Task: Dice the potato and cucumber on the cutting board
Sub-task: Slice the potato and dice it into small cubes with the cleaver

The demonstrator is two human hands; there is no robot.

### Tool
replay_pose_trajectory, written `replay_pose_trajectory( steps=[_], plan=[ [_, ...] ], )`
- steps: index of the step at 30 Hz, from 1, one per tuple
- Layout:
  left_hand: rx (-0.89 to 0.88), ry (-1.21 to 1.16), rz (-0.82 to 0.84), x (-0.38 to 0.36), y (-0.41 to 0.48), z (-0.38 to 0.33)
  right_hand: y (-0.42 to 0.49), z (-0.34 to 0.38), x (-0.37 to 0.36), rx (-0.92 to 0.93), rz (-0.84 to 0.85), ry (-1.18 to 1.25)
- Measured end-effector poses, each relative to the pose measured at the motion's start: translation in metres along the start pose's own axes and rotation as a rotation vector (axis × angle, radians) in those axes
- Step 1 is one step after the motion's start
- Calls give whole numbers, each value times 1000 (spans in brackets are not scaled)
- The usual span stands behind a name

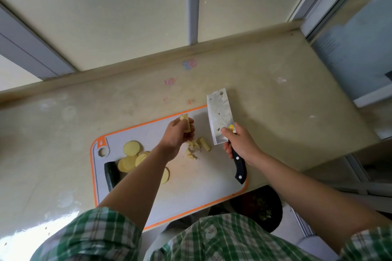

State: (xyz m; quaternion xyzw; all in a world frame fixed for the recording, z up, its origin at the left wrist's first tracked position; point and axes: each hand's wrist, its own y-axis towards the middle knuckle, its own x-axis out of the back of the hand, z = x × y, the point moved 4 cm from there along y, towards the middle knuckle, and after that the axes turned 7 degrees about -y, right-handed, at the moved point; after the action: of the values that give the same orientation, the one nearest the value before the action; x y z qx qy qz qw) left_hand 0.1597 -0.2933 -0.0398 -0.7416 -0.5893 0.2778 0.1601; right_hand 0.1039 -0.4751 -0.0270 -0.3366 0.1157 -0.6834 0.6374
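My left hand (177, 133) had its fingers curled round a small bundle of pale yellow potato sticks (186, 123), held over the far middle of the grey plastic cutting board with an orange rim (191, 186). My right hand (241, 146) was wrapped round the black riveted handle of the broad steel cleaver (220, 115), forefinger on the blade's flat, the blade up by the board's far right corner. A few small potato dice (196, 147) lay just below the left hand. The round pale potato slices (131, 148) overlapped near the left edge, and the dark green cucumber (111, 174) lay at the near left edge, partly hidden by my forearm. I judged the sticks stiff but wet and brittle, best pinched across their sides with fingertips tucked back. The cucumber looked firm, smooth and likely to roll, so it wanted a hold over its top.
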Motion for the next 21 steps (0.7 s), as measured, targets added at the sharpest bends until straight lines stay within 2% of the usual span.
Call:
replay_pose_trajectory(
  steps=[2,3,6,7,9,12,16,19,21],
  plan=[
    [-74,214,41,-9,2,0,-1,-3,3,-10,-8,8],
    [-121,399,47,-13,4,0,-2,-4,5,-10,-14,11],
    [-255,1157,107,-29,6,3,-3,-7,11,-16,-30,17],
    [-287,1344,140,-33,7,5,-3,-8,13,-23,-34,22],
    [-357,1571,191,-41,6,6,-3,-9,16,-28,-37,26],
    [-416,1741,235,-50,5,5,-3,-9,18,-21,-37,24],
    [-479,1855,285,-55,5,9,-3,-9,20,-20,-43,32],
    [-449,1798,207,-50,10,12,-3,-10,20,-20,-43,30],
    [-410,1652,107,-45,12,11,-4,-10,20,-15,-45,25]
  ],
)
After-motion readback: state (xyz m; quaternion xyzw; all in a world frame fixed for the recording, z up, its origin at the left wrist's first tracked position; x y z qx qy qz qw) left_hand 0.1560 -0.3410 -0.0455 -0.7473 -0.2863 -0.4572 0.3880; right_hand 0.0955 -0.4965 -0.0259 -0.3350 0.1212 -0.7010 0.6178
